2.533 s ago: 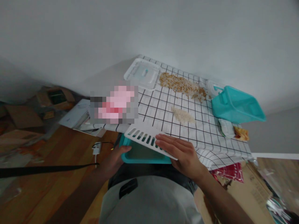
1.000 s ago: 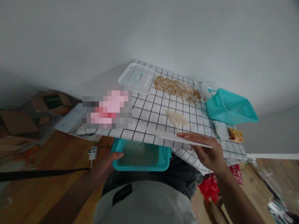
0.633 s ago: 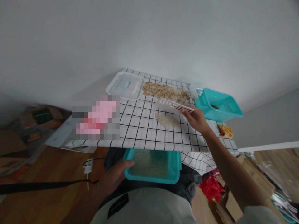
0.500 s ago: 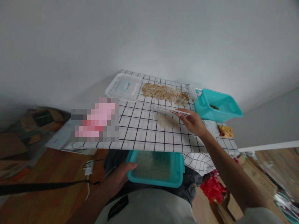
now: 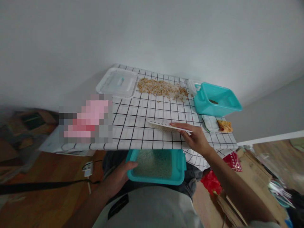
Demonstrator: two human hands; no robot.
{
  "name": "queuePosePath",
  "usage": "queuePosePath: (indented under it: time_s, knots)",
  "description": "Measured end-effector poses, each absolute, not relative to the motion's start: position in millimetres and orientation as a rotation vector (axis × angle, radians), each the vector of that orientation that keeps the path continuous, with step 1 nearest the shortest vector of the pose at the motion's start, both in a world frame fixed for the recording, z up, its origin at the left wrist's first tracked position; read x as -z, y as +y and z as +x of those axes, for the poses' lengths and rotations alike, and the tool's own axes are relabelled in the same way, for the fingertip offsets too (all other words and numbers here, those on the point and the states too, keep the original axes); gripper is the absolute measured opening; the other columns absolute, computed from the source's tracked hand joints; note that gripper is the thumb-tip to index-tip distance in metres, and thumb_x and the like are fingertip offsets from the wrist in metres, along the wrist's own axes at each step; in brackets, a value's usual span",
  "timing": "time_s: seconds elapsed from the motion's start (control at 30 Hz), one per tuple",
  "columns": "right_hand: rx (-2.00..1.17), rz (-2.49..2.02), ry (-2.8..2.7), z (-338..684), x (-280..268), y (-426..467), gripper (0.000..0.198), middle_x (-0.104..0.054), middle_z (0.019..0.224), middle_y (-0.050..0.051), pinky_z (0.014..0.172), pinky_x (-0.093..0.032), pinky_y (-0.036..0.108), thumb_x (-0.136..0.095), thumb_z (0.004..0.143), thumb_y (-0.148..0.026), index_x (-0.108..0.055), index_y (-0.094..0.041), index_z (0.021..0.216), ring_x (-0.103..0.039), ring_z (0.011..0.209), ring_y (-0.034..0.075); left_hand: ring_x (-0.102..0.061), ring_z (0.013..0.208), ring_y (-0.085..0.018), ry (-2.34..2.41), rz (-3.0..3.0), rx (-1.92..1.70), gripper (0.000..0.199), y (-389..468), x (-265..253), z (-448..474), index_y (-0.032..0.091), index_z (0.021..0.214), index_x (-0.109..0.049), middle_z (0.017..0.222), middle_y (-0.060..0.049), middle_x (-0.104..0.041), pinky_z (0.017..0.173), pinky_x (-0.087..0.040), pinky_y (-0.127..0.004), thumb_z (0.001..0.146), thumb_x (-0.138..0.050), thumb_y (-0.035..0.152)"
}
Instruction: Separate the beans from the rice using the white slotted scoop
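Note:
My right hand (image 5: 196, 136) grips a flat white plastic strip with slots (image 5: 158, 122), held on edge low over the checked cloth. Against its near side lies a small pale heap of rice-like grain (image 5: 163, 128), partly hidden by the strip and fingers. Below the table's front edge, my left hand (image 5: 123, 170) holds the left rim of a turquoise plastic bin (image 5: 154, 181), thumb over the rim. Fine pale grain (image 5: 154, 164) covers the bin's bottom. The bin's far rim is tucked under the table edge.
Yellow-brown kernels mixed with pale grain (image 5: 161, 88) spread along the table's back. A clear lid (image 5: 117, 82) lies to their left. At right stand a second turquoise bin (image 5: 206, 107), a white packet (image 5: 211, 123) and an orange wrapper (image 5: 225, 125). A blurred pink item (image 5: 92, 112) is at left.
My right hand has drawn the white strip toward the table's front edge, gathering the pale heap along with it. My left hand still holds the bin.

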State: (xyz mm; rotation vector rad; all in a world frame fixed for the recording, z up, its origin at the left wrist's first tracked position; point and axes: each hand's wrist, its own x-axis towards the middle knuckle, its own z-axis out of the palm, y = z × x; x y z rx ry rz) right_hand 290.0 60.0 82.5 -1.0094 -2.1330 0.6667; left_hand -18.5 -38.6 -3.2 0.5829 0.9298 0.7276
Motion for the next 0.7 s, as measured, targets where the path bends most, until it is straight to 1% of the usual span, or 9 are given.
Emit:
queuePosePath:
  time_s: [0.03, 0.1, 0.2, 0.3, 0.47, 0.53, 0.63, 0.7]
  knots:
    - [-0.673, -1.008, -2.125, 289, -81, 56, 0.036, -0.068, 0.13, 0.002, 0.104, -0.052, 0.036, -0.05, 0.098, -0.019, -0.062, -0.028, 0.131, -0.063, 0.122, 0.017, -0.073, 0.088, -0.028, 0.941, 0.58, -0.731, 0.022, -39, 4, -19, 0.024, 0.103, -0.076, 0.086, -0.004, -0.081, 0.089, -0.053, -0.041, 0.087, -0.063, 0.032]
    - [-0.682, -0.996, -2.12, 286, -80, 49, 0.037, -0.067, 0.131, 0.002, 0.106, -0.052, 0.037, -0.049, 0.098, -0.016, -0.061, -0.029, 0.131, -0.063, 0.123, 0.017, -0.073, 0.092, -0.027, 0.924, 0.515, -0.739, 0.019, -39, 6, -19, 0.025, 0.099, -0.077, 0.086, -0.003, -0.081, 0.091, -0.052, -0.038, 0.088, -0.063, 0.03]
    - [-0.676, -0.999, -2.103, 282, -79, 39, 0.039, -0.067, 0.131, 0.0, 0.106, -0.052, 0.038, -0.049, 0.098, -0.013, -0.06, -0.03, 0.131, -0.062, 0.123, 0.016, -0.071, 0.101, -0.028, 0.852, 0.459, -0.72, 0.021, -41, 8, -15, 0.023, 0.098, -0.077, 0.094, -0.004, -0.081, 0.095, -0.051, -0.039, 0.091, -0.059, 0.03]
    - [-0.668, -1.012, -2.073, 276, -78, 30, 0.039, -0.067, 0.132, 0.0, 0.106, -0.052, 0.038, -0.049, 0.097, -0.012, -0.06, -0.03, 0.131, -0.062, 0.124, 0.015, -0.07, 0.105, -0.028, 0.84, 0.449, -0.74, 0.022, -43, 9, -9, 0.021, 0.099, -0.077, 0.099, -0.005, -0.081, 0.097, -0.05, -0.038, 0.092, -0.058, 0.029]
    - [-0.629, -1.044, -2.041, 267, -76, 20, 0.04, -0.066, 0.132, 0.001, 0.106, -0.053, 0.039, -0.048, 0.097, -0.011, -0.06, -0.029, 0.13, -0.061, 0.125, 0.016, -0.071, 0.1, -0.027, 0.958, 0.478, -0.805, 0.014, -43, 3, 1, 0.022, 0.087, -0.077, 0.088, -0.003, -0.081, 0.097, -0.049, -0.037, 0.086, -0.066, 0.03]
    - [-0.612, -1.07, -2.029, 264, -75, 16, 0.041, -0.066, 0.132, 0.0, 0.106, -0.053, 0.04, -0.047, 0.097, -0.01, -0.06, -0.029, 0.13, -0.061, 0.125, 0.016, -0.071, 0.102, -0.028, 0.959, 0.477, -0.816, 0.015, -42, 1, 5, 0.021, 0.09, -0.077, 0.088, -0.004, -0.081, 0.098, -0.049, -0.039, 0.085, -0.067, 0.031]
    - [-0.599, -1.088, -2.016, 260, -74, 11, 0.042, -0.066, 0.132, 0.0, 0.106, -0.053, 0.04, -0.047, 0.096, -0.009, -0.059, -0.029, 0.13, -0.06, 0.126, 0.016, -0.069, 0.108, -0.03, 0.926, 0.466, -0.843, 0.021, -41, 2, 7, 0.021, 0.098, -0.077, 0.093, -0.005, -0.08, 0.102, -0.047, -0.041, 0.085, -0.066, 0.033]
    - [-0.596, -1.094, -2.012, 257, -75, 6, 0.042, -0.066, 0.132, 0.0, 0.106, -0.053, 0.039, -0.048, 0.096, -0.008, -0.059, -0.029, 0.131, -0.06, 0.126, 0.015, -0.067, 0.113, -0.031, 0.926, 0.473, -0.857, 0.022, -42, 5, 7, 0.02, 0.1, -0.076, 0.098, -0.006, -0.08, 0.105, -0.045, -0.044, 0.084, -0.067, 0.032]
